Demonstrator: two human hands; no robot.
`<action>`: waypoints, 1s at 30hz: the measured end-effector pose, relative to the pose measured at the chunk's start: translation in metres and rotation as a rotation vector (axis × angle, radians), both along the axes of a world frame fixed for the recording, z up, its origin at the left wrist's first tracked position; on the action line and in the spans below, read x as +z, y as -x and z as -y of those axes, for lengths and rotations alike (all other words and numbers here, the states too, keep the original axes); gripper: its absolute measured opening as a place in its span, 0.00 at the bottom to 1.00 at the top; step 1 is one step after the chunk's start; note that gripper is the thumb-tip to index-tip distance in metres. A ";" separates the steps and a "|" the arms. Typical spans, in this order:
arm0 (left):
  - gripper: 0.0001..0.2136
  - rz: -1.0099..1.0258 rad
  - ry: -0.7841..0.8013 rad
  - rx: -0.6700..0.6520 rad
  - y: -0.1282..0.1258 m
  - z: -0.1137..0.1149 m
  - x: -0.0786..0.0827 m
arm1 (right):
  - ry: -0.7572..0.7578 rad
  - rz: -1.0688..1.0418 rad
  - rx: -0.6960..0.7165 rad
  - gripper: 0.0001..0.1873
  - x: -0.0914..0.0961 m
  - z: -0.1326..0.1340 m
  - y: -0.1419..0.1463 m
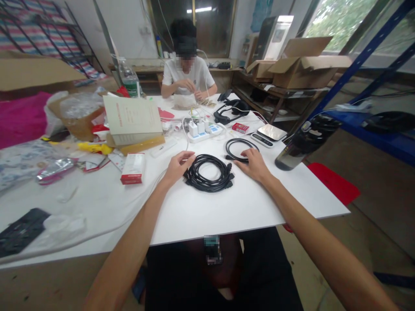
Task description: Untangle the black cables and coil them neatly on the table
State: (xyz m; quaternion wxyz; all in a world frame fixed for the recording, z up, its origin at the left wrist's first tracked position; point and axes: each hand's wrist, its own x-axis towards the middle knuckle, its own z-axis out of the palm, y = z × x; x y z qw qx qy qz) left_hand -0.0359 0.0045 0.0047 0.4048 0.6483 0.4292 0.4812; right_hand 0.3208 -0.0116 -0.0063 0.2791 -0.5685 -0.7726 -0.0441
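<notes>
Several black cables lie coiled together in a round stack (209, 188) on the white table, their plugs showing at the right and left edges. My left hand (178, 167) is at the stack's upper left side, thumb and fingers apart, its fingertips by the outer loops. A smaller single coil of black cable (231, 143) lies just behind and to the right, flat on the table. Over that coil's front right part is my right hand (256, 165), thumb on one side and fingers on the other, closing around the cable; the palm hides part of it.
A white power strip (202, 134) with plugs, a small scale (270, 132) and a dark bottle (306, 140) stand beyond the coils. To the left are a red-and-white box (132, 168), a booklet (129, 116) and clutter. Across the table sits another person (188, 77), hands busy.
</notes>
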 end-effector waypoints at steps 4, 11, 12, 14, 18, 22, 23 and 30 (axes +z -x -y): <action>0.24 0.100 0.000 0.069 0.001 -0.001 0.002 | 0.115 0.094 -0.014 0.22 -0.003 -0.001 -0.005; 0.22 0.241 0.031 0.128 0.008 -0.007 -0.005 | 0.190 0.158 -0.103 0.24 0.007 0.005 0.005; 0.21 0.243 0.025 0.133 0.008 -0.007 -0.005 | 0.207 0.154 -0.143 0.24 0.007 0.007 0.006; 0.21 0.234 -0.004 0.142 0.007 -0.006 -0.003 | 0.242 0.139 -0.218 0.25 0.008 0.009 0.006; 0.23 0.156 -0.131 0.130 0.002 0.005 0.006 | 0.261 0.140 -0.250 0.27 0.008 0.013 0.006; 0.26 0.001 -0.255 0.045 -0.004 0.020 0.018 | 0.230 0.143 -0.237 0.29 0.006 0.013 0.004; 0.25 -0.042 -0.278 0.021 -0.006 0.023 0.020 | 0.223 0.138 -0.233 0.29 0.006 0.012 0.003; 0.18 -0.203 -0.291 -0.101 -0.012 0.027 0.019 | 0.194 0.086 -0.208 0.29 0.003 0.012 0.003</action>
